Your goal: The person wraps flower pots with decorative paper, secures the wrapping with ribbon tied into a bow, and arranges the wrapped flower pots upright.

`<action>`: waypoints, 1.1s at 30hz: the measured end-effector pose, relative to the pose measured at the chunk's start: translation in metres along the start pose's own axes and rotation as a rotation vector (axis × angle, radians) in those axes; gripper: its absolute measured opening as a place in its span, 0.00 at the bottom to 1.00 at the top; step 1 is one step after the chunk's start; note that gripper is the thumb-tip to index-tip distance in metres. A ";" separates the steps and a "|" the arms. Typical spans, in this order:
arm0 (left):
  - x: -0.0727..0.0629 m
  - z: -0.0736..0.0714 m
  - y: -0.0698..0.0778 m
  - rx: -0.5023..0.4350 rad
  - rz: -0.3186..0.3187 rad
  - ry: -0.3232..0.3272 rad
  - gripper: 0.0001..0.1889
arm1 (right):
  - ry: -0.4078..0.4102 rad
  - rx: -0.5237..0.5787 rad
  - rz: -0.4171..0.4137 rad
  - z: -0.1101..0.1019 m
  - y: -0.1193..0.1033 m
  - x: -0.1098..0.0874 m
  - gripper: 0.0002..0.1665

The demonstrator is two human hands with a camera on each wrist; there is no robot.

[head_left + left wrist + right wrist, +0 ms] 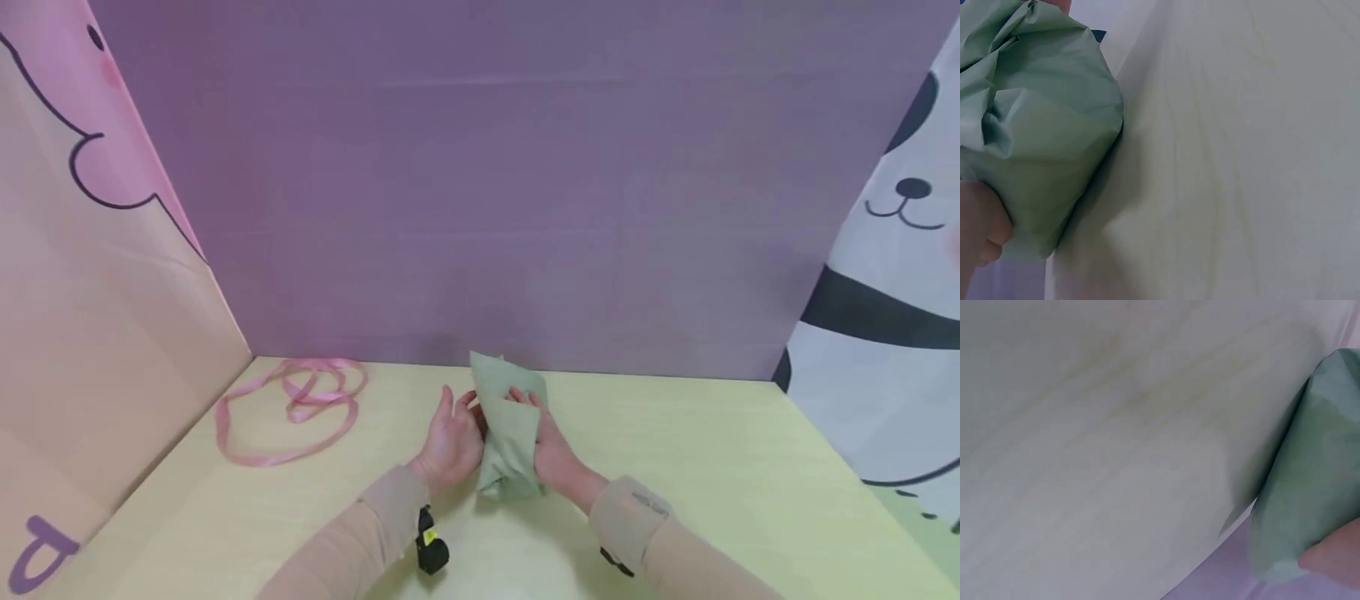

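Observation:
A sheet of sage-green wrapping paper stands folded into a bundle between my two hands in the head view, its pointed top rising near the table's back edge. From the left side my left hand holds it, thumb up and fingers reaching behind the paper. My right hand grips the right side, fingertips over a folded flap at the front. Creases and gathered folds show on the paper in the left wrist view. The right wrist view has a fingertip against the smooth lower paper. Whatever lies inside is hidden.
A loose pink ribbon lies in loops on the pale yellow table, back left. Behind stands a purple panel, with printed panels at both sides. A black device hangs at the left cuff.

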State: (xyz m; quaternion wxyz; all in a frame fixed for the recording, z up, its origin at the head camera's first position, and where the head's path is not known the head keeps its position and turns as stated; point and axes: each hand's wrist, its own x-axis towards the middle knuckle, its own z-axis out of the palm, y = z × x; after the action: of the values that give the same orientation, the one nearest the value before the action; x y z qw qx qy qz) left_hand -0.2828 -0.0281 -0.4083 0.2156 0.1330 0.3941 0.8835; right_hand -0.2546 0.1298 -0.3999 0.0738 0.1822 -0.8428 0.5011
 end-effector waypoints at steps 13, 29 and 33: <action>0.011 0.016 0.054 1.236 0.162 -0.006 0.25 | -0.033 -0.160 -0.085 -0.008 0.012 -0.002 0.27; 0.037 0.043 0.089 1.740 -0.068 -0.375 0.12 | -0.144 -0.182 -0.034 -0.018 0.012 -0.002 0.30; 0.033 0.055 0.100 1.748 -0.150 -0.448 0.23 | -0.209 -0.224 -0.027 -0.024 0.008 -0.001 0.31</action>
State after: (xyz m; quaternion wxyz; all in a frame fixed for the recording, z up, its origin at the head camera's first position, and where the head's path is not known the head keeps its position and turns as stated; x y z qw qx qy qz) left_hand -0.3167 -0.0372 -0.2951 0.1664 0.3919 0.8810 0.2063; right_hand -0.2578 0.1549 -0.3950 0.0124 0.2352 -0.8940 0.3811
